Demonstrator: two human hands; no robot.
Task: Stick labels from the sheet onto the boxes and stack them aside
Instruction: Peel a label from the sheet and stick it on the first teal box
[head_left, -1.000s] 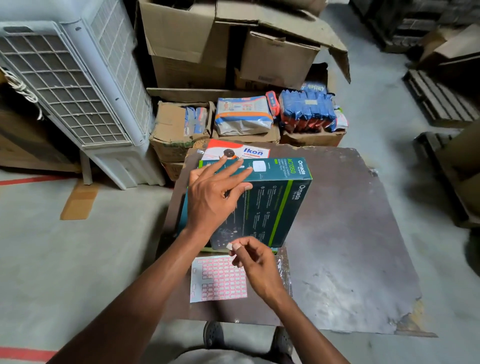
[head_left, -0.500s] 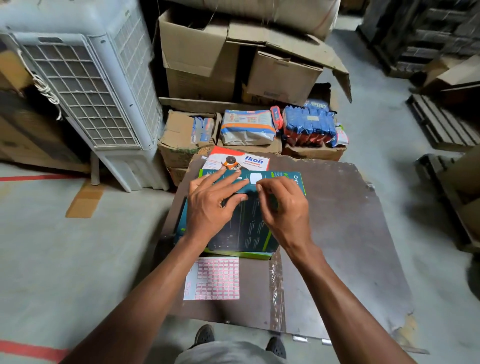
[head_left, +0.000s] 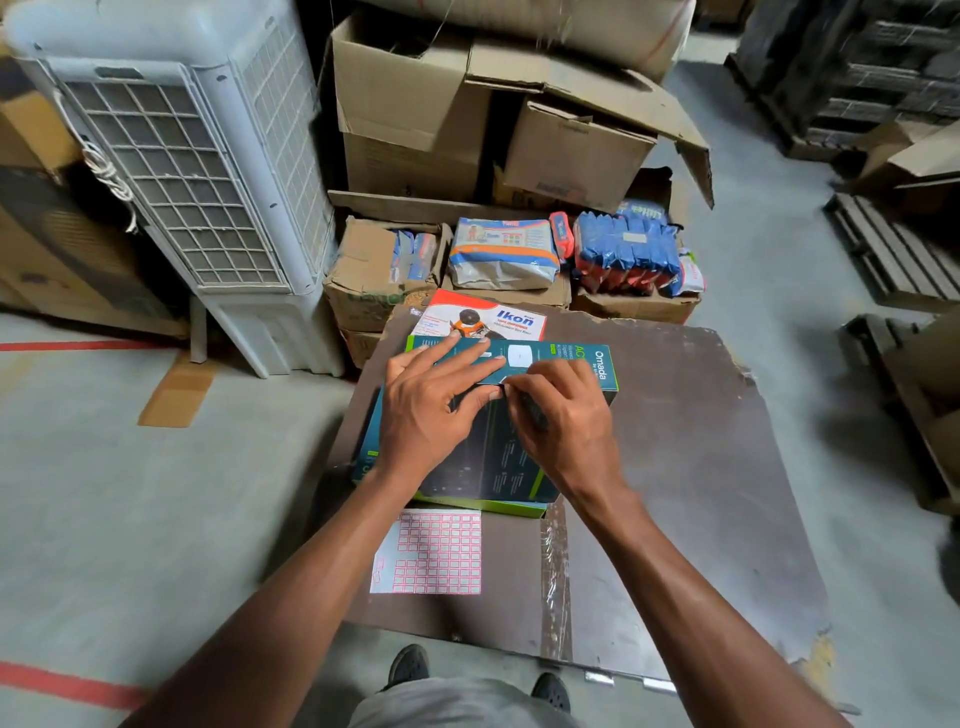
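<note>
Left hand (head_left: 431, 415) flat, fingers extended, pressing on teal box (head_left: 493, 467); right hand (head_left: 563, 415) curled, fingertips pinched at the box's top edge, label itself not discernible; box atop another on dark bench (head_left: 675, 467), label sheet (head_left: 428, 553) just nearer, white-and-red box (head_left: 480, 319) beyond.

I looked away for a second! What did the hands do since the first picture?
The right hand carried a small white label up from the pink-gridded label sheet to the dark teal cardboard box and now presses there. The box dropped from tilted to flatter. The left hand stayed spread on the box; the sheet stayed on the brown board.
</note>
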